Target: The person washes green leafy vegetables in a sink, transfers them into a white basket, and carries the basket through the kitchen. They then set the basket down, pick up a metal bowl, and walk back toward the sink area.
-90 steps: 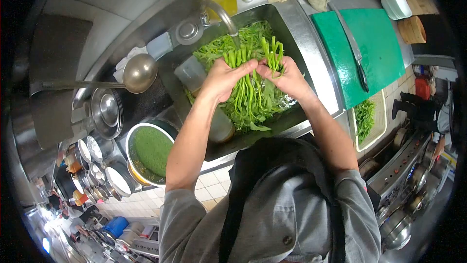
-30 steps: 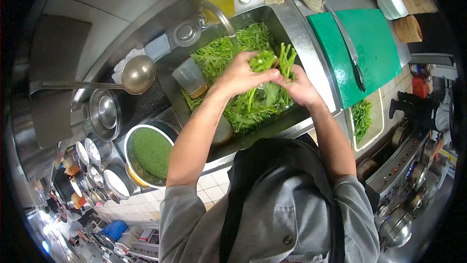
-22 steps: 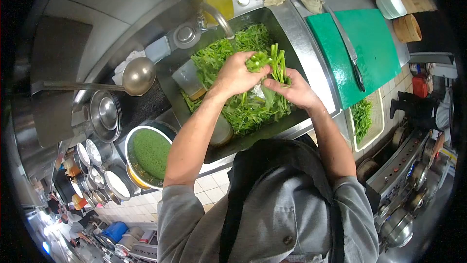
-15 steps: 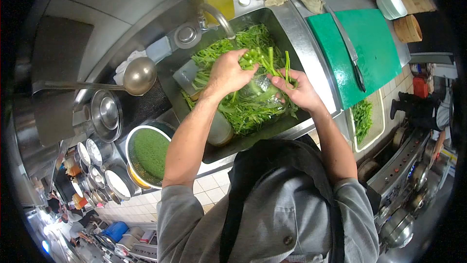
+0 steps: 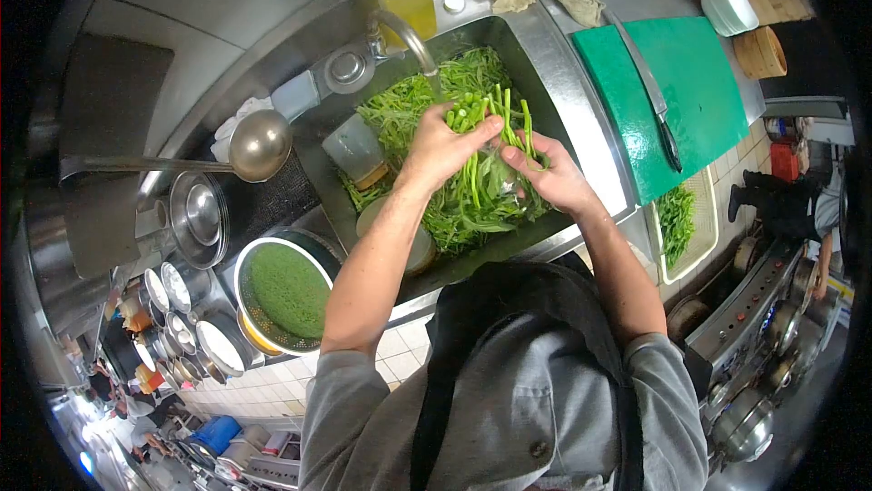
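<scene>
In the head view a steel sink [image 5: 543, 82] is heaped with long-stemmed leafy greens [image 5: 391, 96], which look like water spinach. Above the heap, my left hand [image 5: 445, 148] is closed around a bundle of green stems [image 5: 472, 111], their cut ends pointing up toward the faucet [image 5: 411, 37]. Close beside it, my right hand [image 5: 550, 178] grips a few more stems [image 5: 525, 123], with the thumb across them. Leaves of the held greens hang into the sink, and some of my right fingers are hidden behind them.
Right of the sink lies a green cutting board [image 5: 672, 91] with a long knife [image 5: 649, 82]. A pale basket [image 5: 708, 218] holds cut greens. At left are a ladle [image 5: 261, 144] and a bowl of green bits [image 5: 291, 287]. Plastic containers [image 5: 354, 148] stand in the sink.
My left hand has moved slightly right and down, closer to my right hand, its thumb now lying across the stems. Both hands still hold stems.
</scene>
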